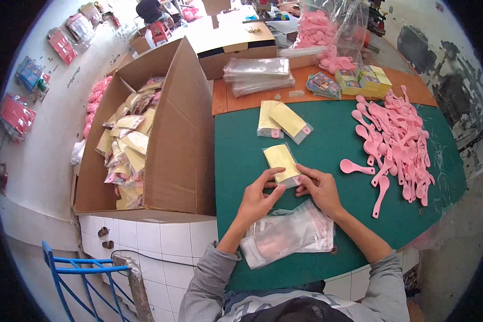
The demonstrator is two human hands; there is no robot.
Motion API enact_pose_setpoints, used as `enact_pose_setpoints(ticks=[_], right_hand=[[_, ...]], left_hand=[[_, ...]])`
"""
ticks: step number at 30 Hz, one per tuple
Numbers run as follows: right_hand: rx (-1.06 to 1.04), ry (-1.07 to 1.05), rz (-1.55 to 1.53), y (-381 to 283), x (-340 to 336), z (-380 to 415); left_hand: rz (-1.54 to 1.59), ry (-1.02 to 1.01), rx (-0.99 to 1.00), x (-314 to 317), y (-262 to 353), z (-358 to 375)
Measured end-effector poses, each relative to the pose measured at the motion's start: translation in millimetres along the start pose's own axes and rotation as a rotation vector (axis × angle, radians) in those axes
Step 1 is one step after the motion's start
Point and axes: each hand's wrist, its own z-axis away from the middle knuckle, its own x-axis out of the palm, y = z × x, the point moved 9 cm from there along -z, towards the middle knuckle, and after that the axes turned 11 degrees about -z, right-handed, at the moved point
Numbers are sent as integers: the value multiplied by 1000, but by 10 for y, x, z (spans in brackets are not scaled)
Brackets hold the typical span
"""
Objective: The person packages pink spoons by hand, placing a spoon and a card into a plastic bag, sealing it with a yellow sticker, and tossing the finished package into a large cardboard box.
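A small clear bag with a yellow card [280, 159] in it lies on the green table, between my two hands. My left hand [263, 194] touches its lower left edge, thumb and fingers slightly apart. At its lower right corner my right hand [317, 188] pinches the bag. Below my hands is a stack of empty clear bags [287, 236]. Farther up lie finished-looking bags with yellow cards [288, 119], a bit of pink showing at their ends. A heap of pink spoons [400, 145] spreads to the right, with one loose spoon [357, 167] nearer my right hand.
At the left stands a large cardboard box [180, 134] holding many packed bags. Along the table's back edge are stacked clear bags [257, 68], printed cards [323, 85], yellow card stacks [364, 81] and a big bag of pink spoons [319, 29]. A blue metal frame [86, 261] stands lower left.
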Motion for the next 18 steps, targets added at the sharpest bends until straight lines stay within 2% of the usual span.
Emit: enact_pose_setpoints(ticks=[3, 6, 7, 10, 12, 15, 18], right_hand=[[-3, -22, 20, -12, 24, 19], [-40, -73, 92, -116, -7, 6], [-57, -90, 126, -194, -44, 0], [-360, -65, 722, -958, -300, 79], [-526, -63, 1018, -1134, -584, 155], [-397, -62, 1161, -952, -1116, 192], [-112, -12, 1198, -806, -1359, 137]], left_hand=[[-7, -82, -26, 76, -36, -49], [100, -12, -79, 55, -253, -175], [54, 32, -27, -14, -175, -225], [-62, 188, 138, -310, 233, -408], [-162, 167, 145, -448, 433, -543], [-751, 418, 384, -454, 477, -581], [-766, 33, 247, -25, 511, -206]])
